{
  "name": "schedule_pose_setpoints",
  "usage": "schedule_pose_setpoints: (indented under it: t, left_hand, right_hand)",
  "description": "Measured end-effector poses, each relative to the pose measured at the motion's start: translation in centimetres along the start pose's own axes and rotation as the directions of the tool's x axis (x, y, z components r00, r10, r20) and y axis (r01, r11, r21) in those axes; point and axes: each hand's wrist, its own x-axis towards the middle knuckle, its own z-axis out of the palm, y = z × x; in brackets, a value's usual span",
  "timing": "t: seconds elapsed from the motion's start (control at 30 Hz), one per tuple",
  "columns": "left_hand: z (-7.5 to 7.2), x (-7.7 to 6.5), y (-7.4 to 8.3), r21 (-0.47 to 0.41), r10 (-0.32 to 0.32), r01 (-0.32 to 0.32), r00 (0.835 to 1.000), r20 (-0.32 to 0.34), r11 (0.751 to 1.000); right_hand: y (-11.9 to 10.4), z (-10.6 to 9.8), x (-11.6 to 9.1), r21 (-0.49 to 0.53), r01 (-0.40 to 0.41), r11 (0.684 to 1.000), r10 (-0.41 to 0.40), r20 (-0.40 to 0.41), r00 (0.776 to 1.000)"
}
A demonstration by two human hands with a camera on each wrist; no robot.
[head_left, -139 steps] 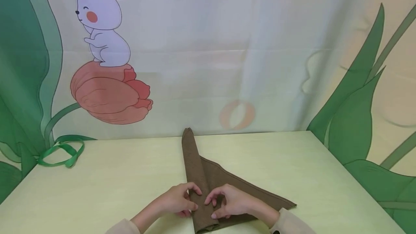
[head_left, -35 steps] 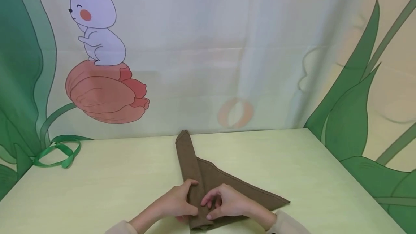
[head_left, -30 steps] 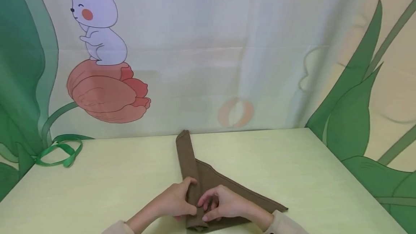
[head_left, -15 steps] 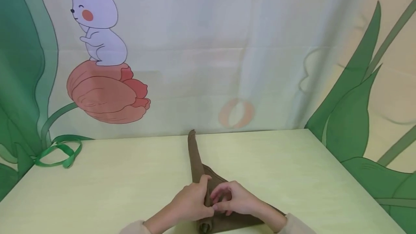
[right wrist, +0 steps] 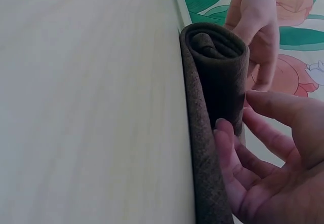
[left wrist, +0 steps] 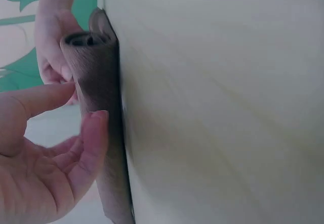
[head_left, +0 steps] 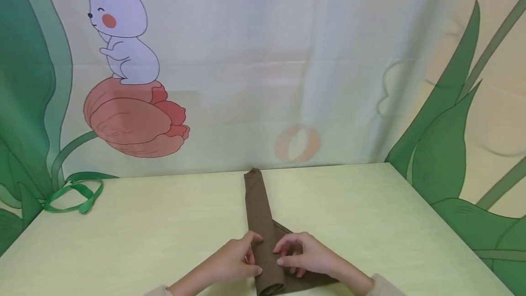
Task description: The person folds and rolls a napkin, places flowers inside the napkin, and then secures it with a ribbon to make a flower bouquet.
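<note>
Midway across pale wood-grained tabletop (head_left: 164,223): dark brown cloth (head_left: 260,216), rolled into long thick tube; spiral at near end, flat flap to right, far tip close to pale printed fabric backdrop (head_left: 230,86); held along left side by left hand (head_left: 236,259), thumb and fingers bent, narrowly spread; held along right side by right hand (head_left: 307,255), curled likewise; at far left, loop of green ribbon (head_left: 85,206).

That brown cloth (head_left: 260,214) is mostly rolled into a long tube, lying lengthwise on the pale table (head_left: 144,232) with its far end at the back edge. The near end shows coiled layers; a flat flap spreads rightward.
</note>
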Motion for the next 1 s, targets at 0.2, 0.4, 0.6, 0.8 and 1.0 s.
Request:
schedule_pose_setpoints:
  t: [0.2, 0.4, 0.6, 0.8, 1.0]
  left_hand:
    - [-0.3, 0.2, -0.5, 0.027, -0.018, 0.018, 1.0, 0.016, 0.999]
    - [-0.2, 0.6, -0.5, 0.023, -0.025, 0.024, 1.0, 0.015, 0.999]
    - [0.0, 1.1, -0.5, 0.009, -0.047, 0.047, 0.999, 0.023, 0.999]
    - [0.2, 1.4, -0.4, -0.013, -0.066, 0.067, 0.997, 0.041, 0.998]
    - [0.2, 1.5, -0.4, -0.013, -0.08, 0.081, 0.996, 0.044, 0.997]
  right_hand:
    - [0.0, -0.2, -0.3, -0.061, 0.016, 0.998, -0.014, 0.03, 0.999]
    - [0.2, -0.3, -0.4, -0.082, 0.02, 0.996, -0.015, 0.056, 0.998]
    - [0.3, -0.4, -0.3, -0.095, 0.008, 0.995, -0.001, 0.074, 0.997]
    - [0.3, -0.4, -0.3, -0.081, 0.01, 0.997, -0.003, 0.078, 0.997]
    - [0.0, -0.2, -0.2, -0.074, 0.003, 0.997, 0.003, 0.071, 0.998]
